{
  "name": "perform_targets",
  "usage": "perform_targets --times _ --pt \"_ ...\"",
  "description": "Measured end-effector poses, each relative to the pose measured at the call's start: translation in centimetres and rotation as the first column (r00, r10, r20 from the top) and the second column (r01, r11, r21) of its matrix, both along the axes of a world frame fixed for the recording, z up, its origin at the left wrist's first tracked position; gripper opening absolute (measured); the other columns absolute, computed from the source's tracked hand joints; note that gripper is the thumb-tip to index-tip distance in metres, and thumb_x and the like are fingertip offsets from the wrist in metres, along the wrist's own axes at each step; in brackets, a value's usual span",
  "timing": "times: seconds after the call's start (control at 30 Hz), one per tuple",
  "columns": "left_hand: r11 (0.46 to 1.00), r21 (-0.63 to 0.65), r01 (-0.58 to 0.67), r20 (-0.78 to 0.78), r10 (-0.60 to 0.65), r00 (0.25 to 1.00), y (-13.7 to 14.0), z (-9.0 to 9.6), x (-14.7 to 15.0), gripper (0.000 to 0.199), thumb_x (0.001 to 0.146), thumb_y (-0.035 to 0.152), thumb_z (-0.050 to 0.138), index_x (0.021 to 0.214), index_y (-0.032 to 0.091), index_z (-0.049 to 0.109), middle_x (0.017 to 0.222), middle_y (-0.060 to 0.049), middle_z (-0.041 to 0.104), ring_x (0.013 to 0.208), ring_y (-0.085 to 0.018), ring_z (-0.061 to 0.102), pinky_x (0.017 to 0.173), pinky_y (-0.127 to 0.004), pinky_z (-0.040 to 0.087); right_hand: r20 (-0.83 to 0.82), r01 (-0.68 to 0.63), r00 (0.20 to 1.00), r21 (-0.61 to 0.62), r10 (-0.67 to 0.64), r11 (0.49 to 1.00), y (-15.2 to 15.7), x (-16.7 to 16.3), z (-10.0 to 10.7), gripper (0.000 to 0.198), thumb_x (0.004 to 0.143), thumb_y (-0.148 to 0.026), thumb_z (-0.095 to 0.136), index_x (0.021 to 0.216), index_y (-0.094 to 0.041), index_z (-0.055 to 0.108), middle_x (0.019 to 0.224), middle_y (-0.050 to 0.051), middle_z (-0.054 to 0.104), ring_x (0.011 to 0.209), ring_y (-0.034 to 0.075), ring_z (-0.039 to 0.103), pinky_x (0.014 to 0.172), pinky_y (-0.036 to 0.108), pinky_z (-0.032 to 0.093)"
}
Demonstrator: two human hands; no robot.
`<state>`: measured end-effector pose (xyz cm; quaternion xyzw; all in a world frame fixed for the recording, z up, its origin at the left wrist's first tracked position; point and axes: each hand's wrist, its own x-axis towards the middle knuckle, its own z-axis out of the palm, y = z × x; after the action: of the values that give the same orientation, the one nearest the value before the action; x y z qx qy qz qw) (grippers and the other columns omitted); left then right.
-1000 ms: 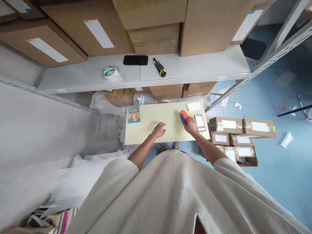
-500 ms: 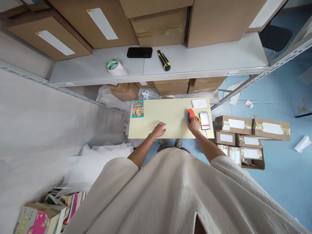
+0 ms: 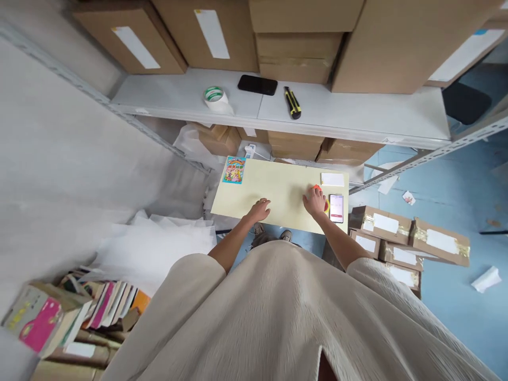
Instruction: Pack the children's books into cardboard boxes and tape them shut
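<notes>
My left hand (image 3: 260, 210) rests low over the front middle of the pale yellow tabletop (image 3: 278, 193), fingers stretched out and holding nothing. Toward the right end, my right hand (image 3: 315, 202) curls over an orange tape dispenser (image 3: 317, 187). Most of that dispenser is hidden under my fingers; a yellow roll (image 3: 327, 206) shows at its right side. Just right of it lies a phone (image 3: 336, 208) with a lit screen, and behind that a white card or pad (image 3: 332, 179). A colourful children's booklet (image 3: 234, 170) lies at the far left corner.
Above the table's back edge runs a grey shelf (image 3: 357, 114) with a tape roll (image 3: 217, 99), a black phone (image 3: 257, 84), a utility knife (image 3: 292, 103) and cardboard boxes (image 3: 297, 53). Taped cartons (image 3: 438, 238) are stacked at right. Books (image 3: 107, 307) and white sheets (image 3: 159, 248) lie at left.
The view has turned and shifted. My right hand has moved further over the tape dispenser, so its blue part no longer shows. My left hand stays in nearly the same pose.
</notes>
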<state>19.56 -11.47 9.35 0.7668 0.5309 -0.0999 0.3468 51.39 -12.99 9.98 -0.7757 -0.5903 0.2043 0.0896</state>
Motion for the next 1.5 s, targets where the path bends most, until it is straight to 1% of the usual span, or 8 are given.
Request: perform_targets --times 0.3,0.53,0.77,0.93,1.07,1.23,1.37,1.5 --pt "0.959 -0.034 -0.282 -0.036 0.28 0.959 -5.2 -0.6 -7.7 0.062 0.109 0.033 0.052 0.17 0.021 0.055 0.181 -0.017 0.049 0.168 -0.033 0.048 0.136 -0.046 0.042 -0.011 -0.349 0.937 -0.031 0.349 0.937 2.9 -8.0 -0.1 0.037 0.11 -0.032 0.051 0.14 -0.019 0.067 0.149 0.023 0.068 0.138 0.041 0.059 0.117 0.054 0.045" --pt "0.872 -0.014 -0.49 0.023 0.49 0.871 -11.5 -0.4 -14.0 0.063 0.11 0.036 0.05 0.171 0.021 0.054 0.181 -0.016 0.05 0.166 -0.037 0.05 0.135 -0.051 0.044 -0.054 -0.623 0.782 -0.066 0.621 0.779 4.0 -16.5 -0.6 0.036 0.111 -0.028 0.05 0.14 -0.019 0.068 0.149 0.021 0.068 0.14 0.039 0.059 0.118 0.053 0.046" --pt "0.759 -0.035 -0.65 -0.011 0.65 0.76 -19.1 -0.3 -21.9 0.062 0.111 0.033 0.053 0.172 0.02 0.053 0.182 -0.019 0.048 0.165 -0.039 0.051 0.133 -0.052 0.047 -0.097 -0.784 0.62 -0.036 0.779 0.619 1.5 -28.8 -1.5 0.031 0.108 -0.027 0.056 0.133 -0.021 0.074 0.144 0.019 0.071 0.136 0.037 0.062 0.117 0.049 0.049" --pt "0.702 -0.041 -0.711 -0.015 0.711 0.703 -24.1 -1.0 -27.9 0.061 0.112 0.034 0.054 0.171 0.02 0.054 0.182 -0.019 0.048 0.164 -0.039 0.053 0.132 -0.053 0.047 -0.194 -0.831 0.552 -0.059 0.811 0.552 -2.0 -36.8 -2.3 0.027 0.106 -0.024 0.061 0.129 -0.021 0.077 0.138 0.016 0.076 0.126 0.03 0.07 0.112 0.04 0.054" --pt "0.679 -0.035 -0.734 -0.015 0.734 0.679 -27.7 -2.0 -32.1 0.06 0.112 0.033 0.054 0.17 0.019 0.054 0.181 -0.02 0.049 0.163 -0.038 0.053 0.132 -0.052 0.047 -0.351 -0.834 0.545 -0.133 0.761 0.536 -4.8 -42.3 -3.6 0.025 0.103 -0.021 0.065 0.123 -0.02 0.08 0.129 0.012 0.082 0.11 0.024 0.076 0.106 0.035 0.058" --pt "0.669 0.008 -0.743 0.009 0.743 0.67 -31.4 -3.1 -36.1 0.06 0.11 0.029 0.054 0.169 0.017 0.056 0.181 -0.022 0.049 0.166 -0.039 0.051 0.136 -0.056 0.044 -0.457 -0.817 0.556 -0.146 0.694 0.558 -8.3 -48.1 -5.7 0.022 0.1 -0.021 0.065 0.114 -0.024 0.082 0.12 0.007 0.086 0.109 0.024 0.078 0.107 0.037 0.061" --pt "0.669 0.025 -0.743 0.015 0.743 0.669 -32.8 -3.6 -37.8 0.059 0.11 0.027 0.053 0.168 0.016 0.056 0.183 -0.022 0.046 0.169 -0.037 0.047 0.138 -0.054 0.041 -0.49 -0.786 0.594 -0.184 0.638 0.591 -10.2 -51.3 -7.1 0.02 0.095 -0.023 0.065 0.109 -0.024 0.081 0.12 0.007 0.086 0.11 0.024 0.079 0.109 0.04 0.061" --pt "0.667 0.004 -0.745 0.042 0.744 0.667 -33.3 -4.0 -38.2 0.058 0.112 0.029 0.053 0.169 0.015 0.055 0.186 -0.021 0.042 0.17 -0.036 0.046 0.138 -0.051 0.041 -0.506 -0.77 0.619 -0.238 0.601 0.593 -11.0 -52.9 -7.9 0.016 0.093 -0.026 0.066 0.1 -0.024 0.08 0.12 0.009 0.085 0.112 0.026 0.079 0.107 0.041 0.061"
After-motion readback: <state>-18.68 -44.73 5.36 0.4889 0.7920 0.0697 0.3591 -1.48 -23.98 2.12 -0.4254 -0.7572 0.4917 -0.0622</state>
